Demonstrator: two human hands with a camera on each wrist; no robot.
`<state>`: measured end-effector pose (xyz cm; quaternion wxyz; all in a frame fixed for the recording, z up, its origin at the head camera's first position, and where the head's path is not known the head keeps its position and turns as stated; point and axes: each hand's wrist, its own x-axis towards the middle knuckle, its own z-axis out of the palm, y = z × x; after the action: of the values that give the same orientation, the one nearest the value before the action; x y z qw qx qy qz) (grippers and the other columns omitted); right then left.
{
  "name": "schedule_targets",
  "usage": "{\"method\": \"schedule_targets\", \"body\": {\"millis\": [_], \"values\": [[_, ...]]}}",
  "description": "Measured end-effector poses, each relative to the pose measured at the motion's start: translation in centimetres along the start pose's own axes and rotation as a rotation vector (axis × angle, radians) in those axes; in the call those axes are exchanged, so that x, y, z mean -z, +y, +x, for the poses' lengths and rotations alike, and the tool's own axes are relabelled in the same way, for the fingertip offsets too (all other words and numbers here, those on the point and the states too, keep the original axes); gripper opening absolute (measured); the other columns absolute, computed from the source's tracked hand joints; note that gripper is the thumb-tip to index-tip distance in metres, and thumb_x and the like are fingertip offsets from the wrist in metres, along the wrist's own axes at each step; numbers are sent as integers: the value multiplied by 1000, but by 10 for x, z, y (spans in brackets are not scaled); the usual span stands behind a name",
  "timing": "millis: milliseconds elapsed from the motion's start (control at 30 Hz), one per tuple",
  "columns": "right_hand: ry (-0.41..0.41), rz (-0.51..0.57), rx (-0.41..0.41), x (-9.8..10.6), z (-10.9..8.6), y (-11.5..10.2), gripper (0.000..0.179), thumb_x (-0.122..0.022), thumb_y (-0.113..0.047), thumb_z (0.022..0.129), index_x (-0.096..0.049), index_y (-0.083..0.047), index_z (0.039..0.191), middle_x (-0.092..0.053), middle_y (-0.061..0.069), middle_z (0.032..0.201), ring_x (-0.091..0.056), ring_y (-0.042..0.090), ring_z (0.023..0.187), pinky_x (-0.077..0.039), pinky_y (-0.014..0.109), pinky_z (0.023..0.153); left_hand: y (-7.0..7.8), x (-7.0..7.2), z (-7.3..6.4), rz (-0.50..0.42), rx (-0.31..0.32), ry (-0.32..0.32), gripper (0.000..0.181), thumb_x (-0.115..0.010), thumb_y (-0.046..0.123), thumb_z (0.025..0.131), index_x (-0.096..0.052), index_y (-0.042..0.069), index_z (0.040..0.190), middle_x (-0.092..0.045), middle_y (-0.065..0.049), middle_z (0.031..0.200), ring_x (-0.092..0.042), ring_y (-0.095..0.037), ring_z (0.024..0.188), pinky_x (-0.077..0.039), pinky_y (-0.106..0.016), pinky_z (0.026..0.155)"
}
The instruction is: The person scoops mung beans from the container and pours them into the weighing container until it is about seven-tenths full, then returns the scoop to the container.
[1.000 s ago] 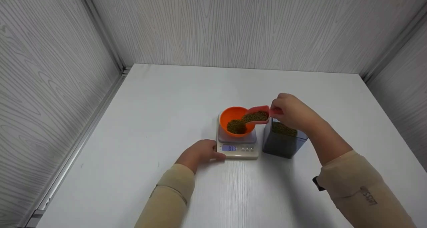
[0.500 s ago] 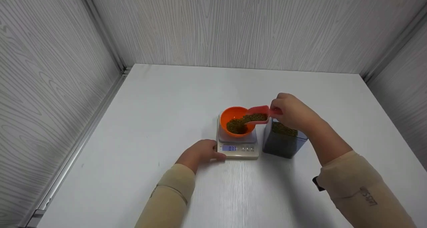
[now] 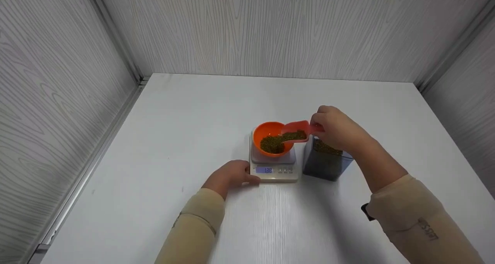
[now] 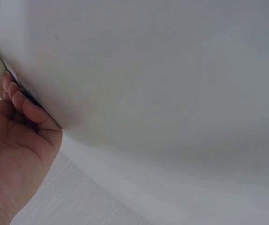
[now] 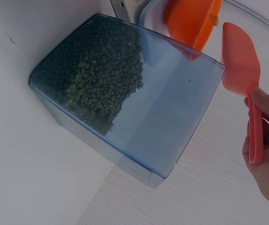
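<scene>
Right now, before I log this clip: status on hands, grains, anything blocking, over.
Left hand holds scale at left side; right hand grips red scoop. Green grains in scoop and orange bowl. Clear container beside scale, not between scoop and bowl.

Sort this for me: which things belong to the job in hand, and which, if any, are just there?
Part of the job:
red scoop, held by the right hand
scale, held by the left hand
orange bowl, on the scale
clear container
green grains

Only surroundings:
white table
wood-grain walls
</scene>
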<state>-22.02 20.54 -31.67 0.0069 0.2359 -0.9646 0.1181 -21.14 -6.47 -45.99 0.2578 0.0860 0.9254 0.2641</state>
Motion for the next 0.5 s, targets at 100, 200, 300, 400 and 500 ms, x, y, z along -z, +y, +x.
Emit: {"method": "schedule_targets", "body": {"millis": [100,200,300,400,500], "values": [[0,-36,-13,2,-1,-5,17,-69,-3,78,-66,-6,94,-54,7,89,-48,22,84,-50,35,72,0,0,0,-4,9,0,34,-70,47,75,-58,16,84,-55,1,81,-49,-18,80,-40,-35,74],[-8,-63,-24,4,-1,-9,20,-69,-4,77,-65,-6,96,-54,8,91,-47,23,87,-50,36,73,1,1,-1,-5,12,0,35,-70,47,75,-58,16,85,-56,1,82,-49,-19,81,-40,-35,75],[-12,-82,-27,4,-1,-12,20,-69,-3,77,-65,-6,96,-54,8,92,-47,23,88,-50,36,74,2,0,-2,-1,12,0,35,-69,48,75,-58,16,84,-56,0,82,-49,-19,80,-40,-35,74],[-10,-91,-22,4,-1,-13,19,-68,-3,78,-65,-6,97,-54,8,92,-47,23,88,-50,35,75,2,0,-1,0,17,2,35,-69,48,75,-58,16,85,-56,0,82,-49,-19,80,-40,-35,74],[-5,-100,-16,4,-2,-13,19,-68,-3,78,-65,-6,96,-54,8,92,-47,23,88,-49,35,75,2,0,-1,-8,23,4,35,-69,49,75,-58,17,86,-56,1,84,-49,-19,81,-40,-35,76]]}}
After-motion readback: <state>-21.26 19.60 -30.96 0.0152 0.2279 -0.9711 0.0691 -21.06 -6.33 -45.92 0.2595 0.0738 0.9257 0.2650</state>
